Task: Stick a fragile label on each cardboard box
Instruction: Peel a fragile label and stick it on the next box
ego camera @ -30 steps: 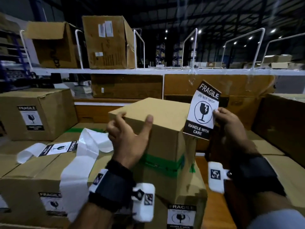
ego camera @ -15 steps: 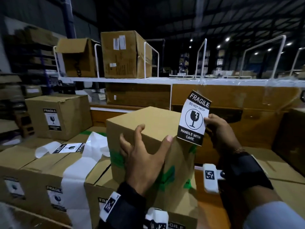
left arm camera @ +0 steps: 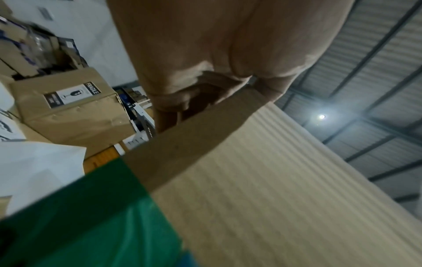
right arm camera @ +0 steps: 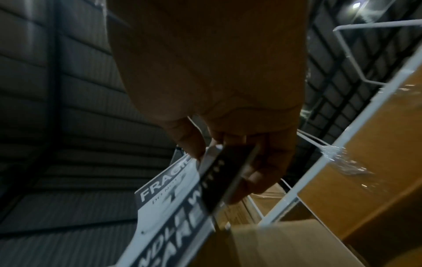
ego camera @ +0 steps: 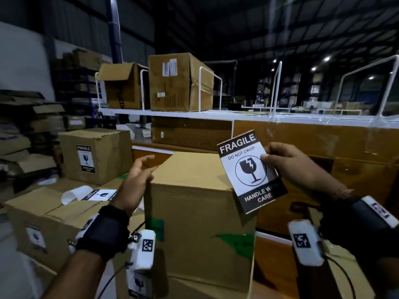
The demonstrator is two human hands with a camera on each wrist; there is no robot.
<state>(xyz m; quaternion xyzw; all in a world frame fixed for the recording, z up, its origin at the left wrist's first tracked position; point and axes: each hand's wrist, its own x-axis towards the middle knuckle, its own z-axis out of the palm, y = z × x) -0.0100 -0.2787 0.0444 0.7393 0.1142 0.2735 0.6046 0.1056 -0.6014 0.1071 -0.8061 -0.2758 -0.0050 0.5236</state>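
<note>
At frame centre, a plain brown cardboard box (ego camera: pixel 200 212) is touched by the loosely spread left hand (ego camera: pixel 138 180); a black-and-white fragile label (ego camera: pixel 248 171) is pinched by the right hand (ego camera: pixel 289 165), below a white shelf (ego camera: pixel 216 115) in a dark warehouse.

The held label (ego camera: pixel 250 171) reads "FRAGILE DO NOT DROP"; the labelled box (ego camera: pixel 95 155) shows "FRAGILE".

The right hand (right arm camera: pixel 228 144) pinches a fragile label (right arm camera: pixel 173 198) above a cardboard box (right arm camera: pixel 274 243).

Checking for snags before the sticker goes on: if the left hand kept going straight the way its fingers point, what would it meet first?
Probably nothing near: the left hand points up and away, past the cardboard box's top left edge, towards the shelf. Depth is unclear.
</note>
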